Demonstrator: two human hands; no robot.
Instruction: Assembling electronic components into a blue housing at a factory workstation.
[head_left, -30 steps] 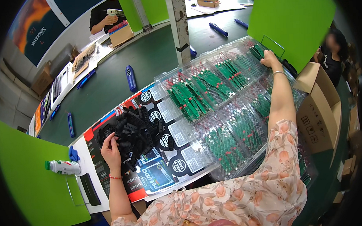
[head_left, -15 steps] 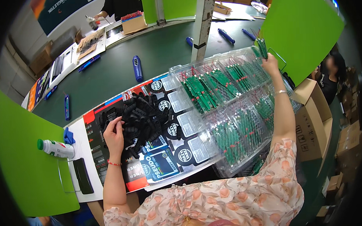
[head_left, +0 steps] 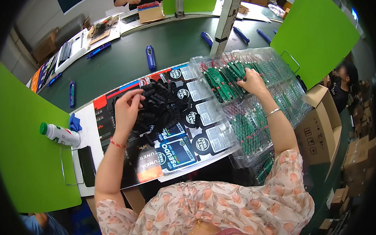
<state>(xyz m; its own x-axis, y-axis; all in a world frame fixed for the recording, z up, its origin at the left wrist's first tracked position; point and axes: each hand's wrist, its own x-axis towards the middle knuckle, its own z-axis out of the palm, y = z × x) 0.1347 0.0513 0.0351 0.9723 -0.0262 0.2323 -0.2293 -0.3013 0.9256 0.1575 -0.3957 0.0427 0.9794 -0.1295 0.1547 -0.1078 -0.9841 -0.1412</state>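
Note:
My left hand (head_left: 129,108) hovers at the left side of a heap of small black parts (head_left: 162,102). Its fingers are curled in toward the thumb; whatever they may pinch is too small to make out. Over a clear plastic tray (head_left: 225,113) with compartments reaches my right hand (head_left: 253,83). Its thumb and fingers close around the ends of slim green circuit boards (head_left: 237,70) in the far row. More green boards (head_left: 245,132) fill the near row, with red spots on them.
Printed sheets (head_left: 177,153) lie under the black heap. At left stand a white bottle with a green cap (head_left: 60,134), a blue crumpled piece (head_left: 74,122) and a black phone (head_left: 87,165). Blue pen-like devices (head_left: 151,57) lie across the green table. A cardboard box (head_left: 321,131) stands at right.
My right hand, holding several circuit boards up at the tray's far right corner before, has come left and down to the far row. My left hand has lifted slightly; the view has shifted.

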